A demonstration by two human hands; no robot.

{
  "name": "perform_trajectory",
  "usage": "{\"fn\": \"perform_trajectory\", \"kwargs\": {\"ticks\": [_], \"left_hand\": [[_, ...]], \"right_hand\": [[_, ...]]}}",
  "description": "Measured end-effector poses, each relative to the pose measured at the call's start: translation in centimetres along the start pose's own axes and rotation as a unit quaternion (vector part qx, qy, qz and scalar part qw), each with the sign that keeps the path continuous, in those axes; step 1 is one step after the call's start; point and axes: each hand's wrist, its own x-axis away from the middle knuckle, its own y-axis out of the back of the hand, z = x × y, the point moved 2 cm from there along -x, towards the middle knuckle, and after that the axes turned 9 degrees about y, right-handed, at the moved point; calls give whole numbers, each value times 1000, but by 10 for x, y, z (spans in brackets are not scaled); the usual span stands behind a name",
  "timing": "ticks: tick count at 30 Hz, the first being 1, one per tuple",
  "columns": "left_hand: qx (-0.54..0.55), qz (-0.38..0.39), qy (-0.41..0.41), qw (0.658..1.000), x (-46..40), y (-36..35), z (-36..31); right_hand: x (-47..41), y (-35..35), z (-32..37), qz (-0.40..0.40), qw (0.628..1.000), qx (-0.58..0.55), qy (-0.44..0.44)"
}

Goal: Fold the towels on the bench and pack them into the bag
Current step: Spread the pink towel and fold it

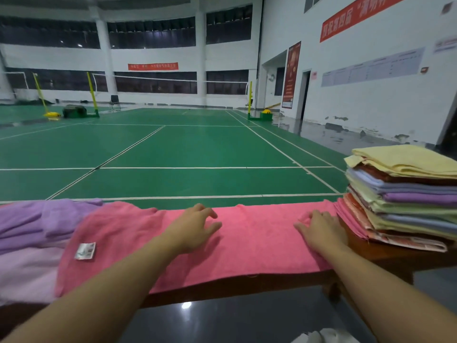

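Lengthwise along the dark wooden bench lies a pink towel, its left end overlapping a purple towel, with a stack of folded towels at its right end, while the left hand and right hand rest on it, fingers loosely spread.

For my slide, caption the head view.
Both hands flatten a pink towel on the bench beside a folded stack.
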Motion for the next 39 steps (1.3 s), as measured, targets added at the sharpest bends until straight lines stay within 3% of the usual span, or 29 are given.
{"fn": "perform_trajectory", "kwargs": {"ticks": [2, 5, 8, 15, 22, 32, 35, 39], "left_hand": [[-1, 8, -12, 1000, 3, -23, -4], [-95, 74, -24, 992, 8, -42, -10], [-138, 111, -30, 984, 13, -41, -12], [-141, 107, -17, 984, 29, -36, -14], [-133, 109, -36, 984, 40, -35, -10], [-130, 107, -38, 985, 46, -39, -9], [-122, 115, -28, 985, 45, -37, -12], [-87, 43, -25, 995, 33, -31, -32]], "right_hand": [[3, -6, -4, -63, 998, -22, -16], [4, -8, -13, -137, 982, -103, -82], [6, -9, -19, -141, 978, -112, -109], [34, 2, -16, -199, 964, -148, -99], [52, 12, -21, -78, 990, -110, -29], [70, 19, -30, -56, 996, -55, 41], [73, 24, -39, -117, 980, -163, 4], [78, 38, -41, -200, 908, -359, -78]]}}
